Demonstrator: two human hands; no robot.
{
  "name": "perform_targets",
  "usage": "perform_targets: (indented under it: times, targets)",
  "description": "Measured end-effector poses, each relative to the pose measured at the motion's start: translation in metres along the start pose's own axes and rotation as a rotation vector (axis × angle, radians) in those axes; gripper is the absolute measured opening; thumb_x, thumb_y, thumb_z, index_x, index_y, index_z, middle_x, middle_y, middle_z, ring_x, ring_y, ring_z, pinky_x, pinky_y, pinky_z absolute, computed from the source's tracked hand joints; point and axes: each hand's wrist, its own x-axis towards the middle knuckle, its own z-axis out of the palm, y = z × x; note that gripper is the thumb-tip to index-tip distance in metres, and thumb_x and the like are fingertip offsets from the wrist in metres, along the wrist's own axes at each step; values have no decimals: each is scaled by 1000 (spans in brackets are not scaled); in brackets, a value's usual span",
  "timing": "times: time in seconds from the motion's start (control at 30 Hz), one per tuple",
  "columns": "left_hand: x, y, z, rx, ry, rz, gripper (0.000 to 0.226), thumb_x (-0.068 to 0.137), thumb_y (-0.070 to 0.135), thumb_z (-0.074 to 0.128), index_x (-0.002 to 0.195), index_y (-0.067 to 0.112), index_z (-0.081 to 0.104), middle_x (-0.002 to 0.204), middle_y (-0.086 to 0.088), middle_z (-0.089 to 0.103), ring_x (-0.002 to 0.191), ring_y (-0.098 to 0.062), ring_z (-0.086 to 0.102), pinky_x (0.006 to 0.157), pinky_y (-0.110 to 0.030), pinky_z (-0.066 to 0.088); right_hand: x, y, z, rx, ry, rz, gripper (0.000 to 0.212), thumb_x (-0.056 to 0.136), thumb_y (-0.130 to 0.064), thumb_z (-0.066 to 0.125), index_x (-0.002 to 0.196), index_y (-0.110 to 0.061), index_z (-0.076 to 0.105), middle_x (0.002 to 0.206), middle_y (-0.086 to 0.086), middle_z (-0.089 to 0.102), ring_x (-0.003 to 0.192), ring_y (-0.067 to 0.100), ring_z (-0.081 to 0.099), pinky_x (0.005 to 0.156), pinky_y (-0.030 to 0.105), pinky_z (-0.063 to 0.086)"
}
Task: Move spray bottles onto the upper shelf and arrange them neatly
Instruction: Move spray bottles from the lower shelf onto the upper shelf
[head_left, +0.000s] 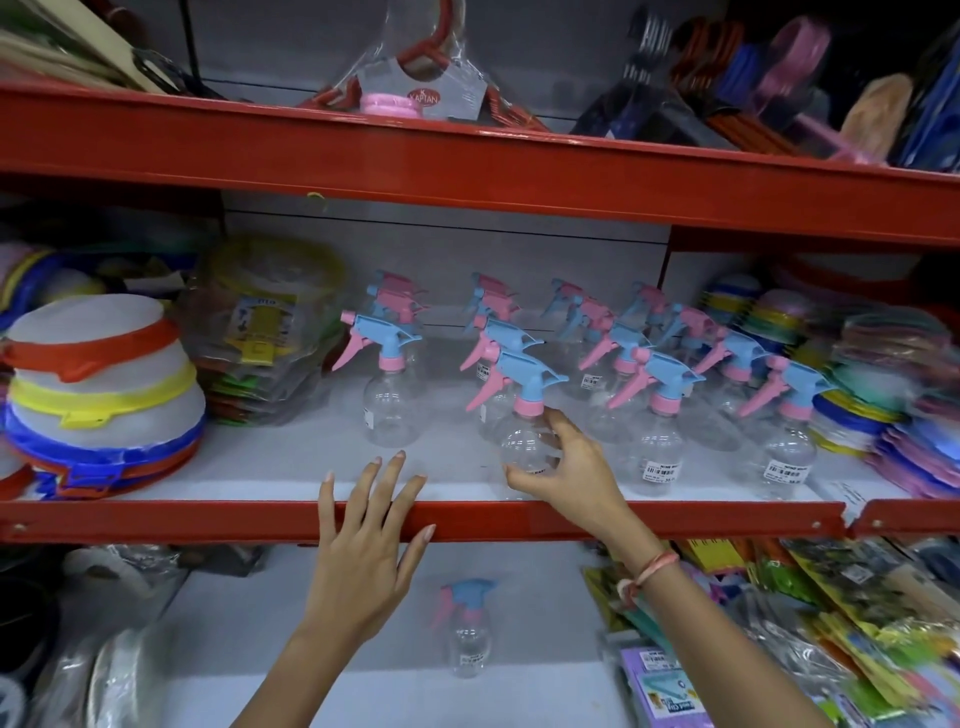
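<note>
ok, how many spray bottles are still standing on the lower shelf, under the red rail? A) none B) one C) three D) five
B: a single spray bottle stands alone on the lower shelf, below the red rail, while the right hand grips another on the upper shelf.

Your right hand (563, 470) wraps the clear front spray bottle (524, 410) on the upper shelf (675, 519); your left hand (363, 545) lies open, fingers spread, at its eight o'clock; one lone bottle (470, 629) stands on the shelf beneath, at six o'clock.
</note>
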Motion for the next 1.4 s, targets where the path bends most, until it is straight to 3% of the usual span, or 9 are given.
perform_targets:
  times: [0.13, 0.2, 0.33, 0.43, 0.53, 0.77, 0.97, 1.17, 1.4]
  targets:
    - [0, -1, -3, 40, 29, 8, 58, 96, 50, 32, 146, 22, 37, 157, -6, 32, 144, -27, 31, 117, -60, 14, -19, 0, 2, -7, 53, -52, 94, 68, -31, 80, 147, -25, 29, 139, -16, 42, 126, 5, 45, 102, 17, 35]
    - [-2, -2, -2, 75, 63, -24, 61, 95, 50, 34, 148, 21, 33, 159, -8, 28, 146, -27, 26, 117, -63, 10, -37, 1, 8, -3, 245, -155, 83, 71, -31, 78, 143, -17, 37, 139, -11, 40, 132, 10, 40, 107, 20, 34]
    - [-11, -14, 1, 132, 106, -119, 65, 95, 50, 39, 151, 19, 26, 160, -10, 22, 148, -27, 18, 115, -68, 9, -81, 14, 29, -30, 460, -372, 41, 79, -23, 71, 115, -7, 59, 115, 7, 56, 110, 18, 51, 95, 26, 42]
    - [-17, -26, 4, 118, 123, -138, 65, 96, 50, 37, 151, 18, 24, 161, -10, 21, 149, -28, 16, 115, -67, 8, -108, 45, 55, -31, 352, -404, 23, 82, -18, 66, 101, -6, 61, 102, 6, 58, 99, 14, 52, 86, 26, 45]
    - [-15, -29, 9, 95, 123, -136, 64, 97, 51, 35, 151, 19, 24, 160, -10, 21, 149, -28, 15, 116, -66, 5, -123, 87, 86, -67, 165, -243, 24, 83, -22, 63, 103, -11, 58, 102, 3, 56, 99, 13, 50, 84, 30, 47]
    - [-12, -30, 19, 84, 161, -156, 62, 97, 54, 32, 150, 22, 23, 160, -11, 22, 149, -29, 15, 117, -64, -1, -109, 151, 148, -136, -353, 380, 90, 72, -20, 81, 144, -1, 30, 143, 18, 44, 132, 32, 42, 108, 32, 33]
    - [-12, -31, 25, 109, 196, -152, 65, 97, 55, 30, 153, 26, 13, 159, -9, 17, 148, -29, 15, 117, -64, 0, -89, 172, 173, -29, -543, 505, 101, 67, -13, 85, 148, -8, 25, 145, 8, 43, 132, 27, 44, 96, 20, 36]
    - [-13, -32, 26, 111, 196, -150, 66, 97, 56, 30, 153, 27, 9, 159, -8, 15, 148, -29, 13, 117, -64, 0, -98, 174, 177, -32, -402, 501, 72, 56, -17, 91, 117, -11, 54, 107, 3, 61, 98, 22, 58, 79, 26, 43]
    - [-13, -35, 18, 51, 141, -130, 62, 97, 54, 34, 151, 26, 21, 159, -8, 26, 147, -26, 19, 117, -61, -3, -131, 100, 145, -1, -307, 411, 62, 47, -40, 93, 93, -27, 54, 101, -4, 64, 90, 14, 60, 68, 18, 42]
